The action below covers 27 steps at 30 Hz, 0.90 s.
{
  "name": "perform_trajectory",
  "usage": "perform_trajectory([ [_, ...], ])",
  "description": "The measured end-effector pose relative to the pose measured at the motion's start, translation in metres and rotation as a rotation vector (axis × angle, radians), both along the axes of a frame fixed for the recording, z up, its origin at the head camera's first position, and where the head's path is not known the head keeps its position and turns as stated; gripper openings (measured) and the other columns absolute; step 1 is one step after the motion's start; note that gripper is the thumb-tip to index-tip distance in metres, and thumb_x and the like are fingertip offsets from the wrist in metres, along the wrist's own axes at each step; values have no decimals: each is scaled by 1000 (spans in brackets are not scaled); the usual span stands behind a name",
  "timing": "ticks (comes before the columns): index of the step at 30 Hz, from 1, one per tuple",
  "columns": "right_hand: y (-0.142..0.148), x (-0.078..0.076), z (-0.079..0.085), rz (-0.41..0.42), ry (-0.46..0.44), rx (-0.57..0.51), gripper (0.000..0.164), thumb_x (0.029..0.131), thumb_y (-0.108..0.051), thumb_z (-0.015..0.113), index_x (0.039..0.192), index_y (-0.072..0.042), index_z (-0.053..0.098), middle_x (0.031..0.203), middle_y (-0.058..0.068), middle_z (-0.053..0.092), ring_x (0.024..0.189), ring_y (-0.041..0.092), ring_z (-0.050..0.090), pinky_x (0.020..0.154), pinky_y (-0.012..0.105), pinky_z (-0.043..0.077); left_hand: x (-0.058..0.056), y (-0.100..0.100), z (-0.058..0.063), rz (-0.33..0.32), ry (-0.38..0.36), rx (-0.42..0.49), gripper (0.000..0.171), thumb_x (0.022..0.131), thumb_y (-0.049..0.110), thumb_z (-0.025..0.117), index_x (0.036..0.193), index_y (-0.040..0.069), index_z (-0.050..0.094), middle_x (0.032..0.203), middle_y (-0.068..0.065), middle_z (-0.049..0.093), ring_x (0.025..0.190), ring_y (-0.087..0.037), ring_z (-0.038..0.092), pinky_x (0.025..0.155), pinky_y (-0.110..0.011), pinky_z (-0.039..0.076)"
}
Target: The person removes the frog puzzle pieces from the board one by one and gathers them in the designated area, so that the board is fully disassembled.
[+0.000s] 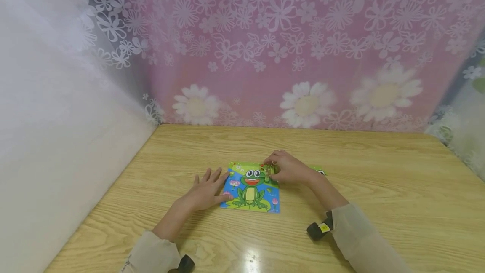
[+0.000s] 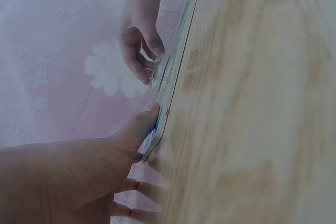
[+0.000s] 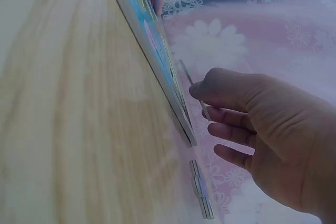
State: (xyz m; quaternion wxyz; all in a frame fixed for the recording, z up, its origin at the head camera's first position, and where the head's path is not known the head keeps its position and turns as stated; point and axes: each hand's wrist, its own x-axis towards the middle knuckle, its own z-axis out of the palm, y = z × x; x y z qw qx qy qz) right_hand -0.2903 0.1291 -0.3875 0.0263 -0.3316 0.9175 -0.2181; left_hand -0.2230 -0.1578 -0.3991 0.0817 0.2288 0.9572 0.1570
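Note:
A square frog jigsaw puzzle (image 1: pixel 250 195) lies on the wooden table, showing a green frog on a blue and green background. Along its left edge rests my left hand (image 1: pixel 202 194), fingers spread and mostly straight, with the thumb touching the board's top in the left wrist view. My right hand (image 1: pixel 291 168) pinches a thin puzzle piece (image 3: pixel 203 109) between thumb and fingers. It holds this piece tilted just above the board's upper right part. The face of the piece is partly hidden by the fingers.
Right of the board, partly behind the right forearm, lie other puzzle pieces (image 1: pixel 319 169); they look stacked in the right wrist view. A pink flowered curtain (image 1: pixel 242 96) hangs at the table's back edge, and a white sheet (image 1: pixel 75 129) stands on the left.

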Motion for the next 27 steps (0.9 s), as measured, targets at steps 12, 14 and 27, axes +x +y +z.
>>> perform_trajectory([
  [12, 26, 6, 7, 15, 31, -64, 38, 79, -13, 64, 116, -7, 62, 112, 4, 55, 103, 24, 47, 88, 45, 39, -2, 1, -2, 5, -7, 0, 76, 89, 52, 51, 147, 13, 22, 150, -17, 13, 134, -42, 2, 97, -67, 3],
  [14, 34, 7, 8, 14, 29, -76, 37, 79, -12, 64, 116, -6, 62, 111, 4, 55, 102, 25, 48, 87, 45, 39, -3, 0, -4, 6, -7, -7, 77, 89, 53, 51, 148, 13, 22, 150, -16, 13, 134, -42, 2, 97, -67, 3],
  [27, 83, 18, 14, -56, 33, -82, 37, 79, -8, 66, 116, -6, 62, 112, 5, 54, 105, 28, 45, 82, 46, 40, -3, 0, -4, 7, -13, -9, 77, 89, 53, 51, 148, 13, 22, 150, -16, 12, 134, -41, 1, 97, -66, 2],
])
